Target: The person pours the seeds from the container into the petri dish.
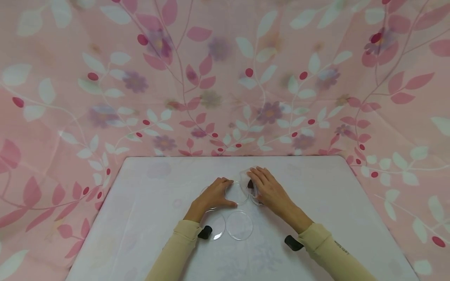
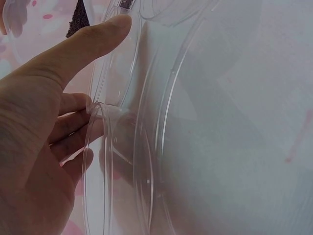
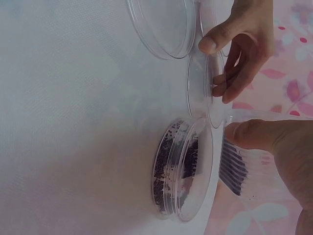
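My right hand (image 1: 270, 192) grips a clear ribbed plastic cup (image 3: 259, 174), tilted, with dark granules (image 3: 234, 169) inside. Just below the cup, a clear petri dish (image 3: 208, 174) with dark granules in it stands on the table, partly hidden by the right hand in the head view. My left hand (image 1: 212, 194) curls its thumb and fingers about the rim of a neighbouring petri dish (image 1: 240, 195), whose clear floor shows no granules. In the left wrist view, the left thumb (image 2: 105, 36) reaches over the clear rims, the other fingers bent beneath it.
Two more clear petri dishes, one at the front left (image 1: 218, 226) and one at the front right (image 1: 240, 225), lie nearer to me. Another dish edge (image 1: 203, 190) shows behind the left hand. Pale cloth covers the table (image 1: 147, 218); a floral curtain (image 1: 225, 78) hangs behind it.
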Available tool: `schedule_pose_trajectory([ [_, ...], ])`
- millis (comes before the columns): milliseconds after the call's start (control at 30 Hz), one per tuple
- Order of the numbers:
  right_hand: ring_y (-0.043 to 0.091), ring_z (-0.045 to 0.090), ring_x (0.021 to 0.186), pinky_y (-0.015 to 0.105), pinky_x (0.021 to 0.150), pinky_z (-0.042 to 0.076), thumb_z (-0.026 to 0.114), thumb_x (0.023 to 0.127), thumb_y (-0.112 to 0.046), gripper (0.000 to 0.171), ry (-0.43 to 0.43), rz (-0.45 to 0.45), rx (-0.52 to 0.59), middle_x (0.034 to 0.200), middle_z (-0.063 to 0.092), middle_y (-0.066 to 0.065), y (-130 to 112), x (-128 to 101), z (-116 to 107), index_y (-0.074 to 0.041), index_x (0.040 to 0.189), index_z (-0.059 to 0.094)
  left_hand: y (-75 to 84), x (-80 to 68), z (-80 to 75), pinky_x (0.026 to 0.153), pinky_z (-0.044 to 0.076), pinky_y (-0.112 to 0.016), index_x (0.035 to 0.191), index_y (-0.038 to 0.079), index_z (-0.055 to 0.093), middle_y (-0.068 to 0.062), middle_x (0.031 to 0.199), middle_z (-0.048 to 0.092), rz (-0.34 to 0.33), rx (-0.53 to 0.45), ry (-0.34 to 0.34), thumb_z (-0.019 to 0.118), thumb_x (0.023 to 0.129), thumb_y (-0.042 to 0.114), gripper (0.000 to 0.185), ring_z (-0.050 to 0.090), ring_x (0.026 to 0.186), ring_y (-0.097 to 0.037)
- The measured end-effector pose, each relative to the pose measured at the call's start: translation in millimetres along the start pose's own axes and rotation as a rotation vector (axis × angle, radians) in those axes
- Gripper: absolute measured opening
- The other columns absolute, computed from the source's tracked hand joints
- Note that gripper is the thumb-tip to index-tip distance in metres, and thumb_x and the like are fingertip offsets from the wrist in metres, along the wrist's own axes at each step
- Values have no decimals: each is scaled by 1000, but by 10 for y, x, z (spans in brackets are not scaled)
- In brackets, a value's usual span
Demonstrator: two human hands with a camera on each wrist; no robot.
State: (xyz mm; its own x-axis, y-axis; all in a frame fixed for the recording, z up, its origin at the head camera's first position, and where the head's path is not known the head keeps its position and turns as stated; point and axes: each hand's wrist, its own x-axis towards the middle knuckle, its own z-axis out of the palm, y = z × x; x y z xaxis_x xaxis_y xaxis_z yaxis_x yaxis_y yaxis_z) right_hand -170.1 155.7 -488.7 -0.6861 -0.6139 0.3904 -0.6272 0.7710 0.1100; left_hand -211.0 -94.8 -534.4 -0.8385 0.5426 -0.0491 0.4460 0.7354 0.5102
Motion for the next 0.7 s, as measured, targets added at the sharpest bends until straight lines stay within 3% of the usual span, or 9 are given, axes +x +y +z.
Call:
schedule_pose_trajectory([
  [700, 32, 42, 140, 47, 118, 33, 91, 66, -22, 94, 6, -35, -51, 147, 47, 15, -12, 19, -1, -4, 144, 42, -9, 11, 7, 110, 43, -40, 142, 9, 52, -7, 136, 56, 29, 15, 10, 82, 69, 59, 93, 50, 129, -23],
])
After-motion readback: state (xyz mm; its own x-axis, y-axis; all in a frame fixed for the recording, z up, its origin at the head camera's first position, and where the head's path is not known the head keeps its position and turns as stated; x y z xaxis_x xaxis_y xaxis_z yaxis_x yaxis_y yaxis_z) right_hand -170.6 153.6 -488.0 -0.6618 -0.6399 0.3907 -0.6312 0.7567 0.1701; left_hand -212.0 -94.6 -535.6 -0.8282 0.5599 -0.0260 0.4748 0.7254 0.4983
